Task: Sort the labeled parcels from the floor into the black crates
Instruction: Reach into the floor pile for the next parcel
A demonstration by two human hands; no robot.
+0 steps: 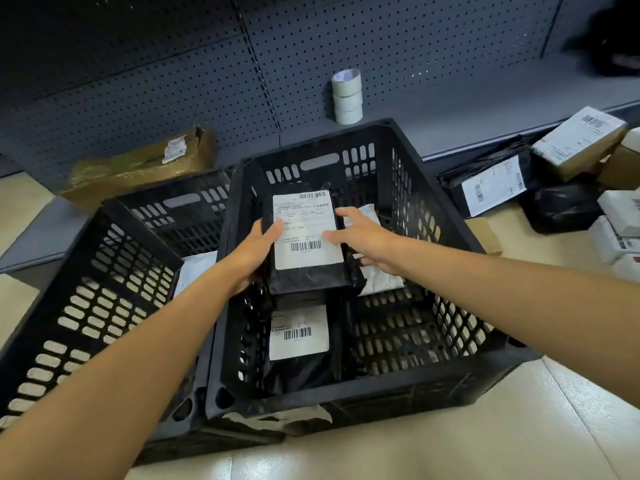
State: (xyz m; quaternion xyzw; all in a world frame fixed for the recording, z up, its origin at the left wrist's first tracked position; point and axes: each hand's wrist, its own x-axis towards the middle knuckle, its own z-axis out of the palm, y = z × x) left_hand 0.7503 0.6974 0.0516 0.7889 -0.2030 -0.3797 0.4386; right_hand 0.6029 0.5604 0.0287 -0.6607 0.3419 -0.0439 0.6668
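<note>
A black labeled parcel (304, 244) is gripped at its left edge by the left hand (254, 252) and steadied by the right hand (363, 242), fingers spread loosely on it, inside the right crate (446, 209). Another parcel (299, 344) is already lodged beneath (label up). Several parcels (495, 183) are left on the floor (450, 445); the left crate (86, 289) is barely filled.

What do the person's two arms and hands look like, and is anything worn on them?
Both forearms are bare as far as the picture shows: no sleeves appear. The left hand and the right hand wear no gloves. No rings, watch or bracelet can be seen. The nails look short and unpainted.
</note>
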